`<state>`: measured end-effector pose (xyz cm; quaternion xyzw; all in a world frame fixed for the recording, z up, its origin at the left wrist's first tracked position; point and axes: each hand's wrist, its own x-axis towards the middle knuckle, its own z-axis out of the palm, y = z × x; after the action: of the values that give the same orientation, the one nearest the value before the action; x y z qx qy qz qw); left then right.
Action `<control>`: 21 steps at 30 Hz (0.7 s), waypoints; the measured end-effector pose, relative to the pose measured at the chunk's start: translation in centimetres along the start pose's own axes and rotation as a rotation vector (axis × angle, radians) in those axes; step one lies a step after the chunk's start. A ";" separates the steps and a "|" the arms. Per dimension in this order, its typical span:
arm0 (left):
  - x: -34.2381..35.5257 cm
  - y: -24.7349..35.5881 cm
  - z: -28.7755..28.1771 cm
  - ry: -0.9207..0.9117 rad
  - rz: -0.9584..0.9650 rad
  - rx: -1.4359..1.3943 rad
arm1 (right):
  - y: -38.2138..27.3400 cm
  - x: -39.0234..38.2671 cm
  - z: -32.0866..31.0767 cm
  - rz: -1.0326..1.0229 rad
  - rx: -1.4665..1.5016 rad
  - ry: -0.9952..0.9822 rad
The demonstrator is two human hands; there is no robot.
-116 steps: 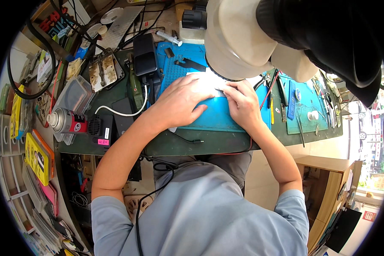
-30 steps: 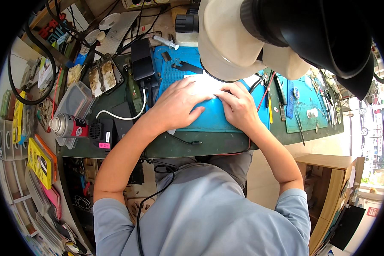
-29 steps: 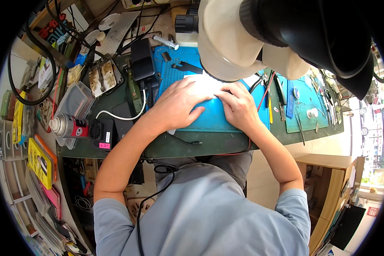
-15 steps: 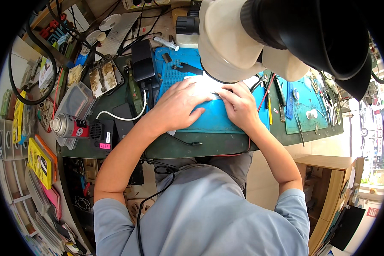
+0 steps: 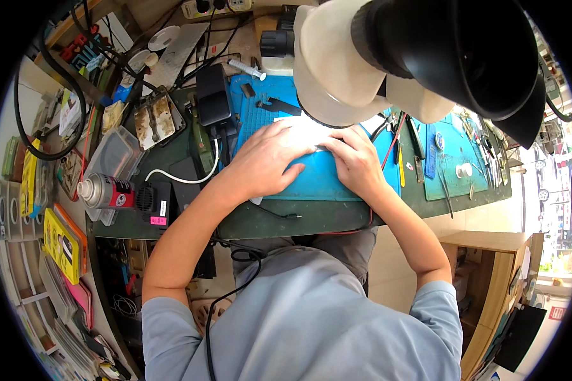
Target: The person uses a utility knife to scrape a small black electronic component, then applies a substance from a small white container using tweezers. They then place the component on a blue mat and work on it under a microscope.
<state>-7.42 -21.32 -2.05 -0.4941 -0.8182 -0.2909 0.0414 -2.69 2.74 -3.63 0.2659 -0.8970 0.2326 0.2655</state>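
Both hands rest on the blue work mat [image 5: 324, 174] under the white microscope head [image 5: 337, 70], where a strong light washes out the fingertips. My left hand [image 5: 270, 159] lies palm down, fingers stretched toward the bright spot and the thumb held apart. Opposite it, my right hand [image 5: 357, 162] has its fingers curled and drawn together at the edge of the glare. A small dark piece seems to lie by the right fingertips, too small and too glared to name. What lies in the brightest patch cannot be made out.
Black eyepieces [image 5: 438, 57] hang over the right side. Left of the mat are a black power block [image 5: 213, 95], a white cable [image 5: 178, 176] and a spray can [image 5: 105, 190]. A syringe [image 5: 248, 68] lies behind. Tweezers [image 5: 447, 193] and other tools lie right.
The whole view has shifted slightly, so the microscope appears a little farther left. My right fingers have closed in a little, and the dark piece by them shows less. My left hand looks nearly still.
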 end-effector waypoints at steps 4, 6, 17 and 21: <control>0.1 -0.1 0.0 -0.014 -0.004 -0.004 | 0.1 0.3 0.1 0.021 -0.026 0.022; 0.1 -0.1 0.0 -0.006 0.006 -0.004 | 0.1 0.1 0.4 0.018 -0.037 0.007; 0.2 0.0 -0.1 -0.014 0.007 0.008 | 0.0 0.0 0.2 -0.001 -0.034 0.011; 0.1 0.0 -0.1 -0.021 0.006 0.017 | 0.1 0.1 0.2 0.015 -0.040 0.050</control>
<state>-7.48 -21.27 -1.88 -0.4994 -0.8195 -0.2786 0.0378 -2.90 2.64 -3.78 0.2480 -0.8965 0.2230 0.2917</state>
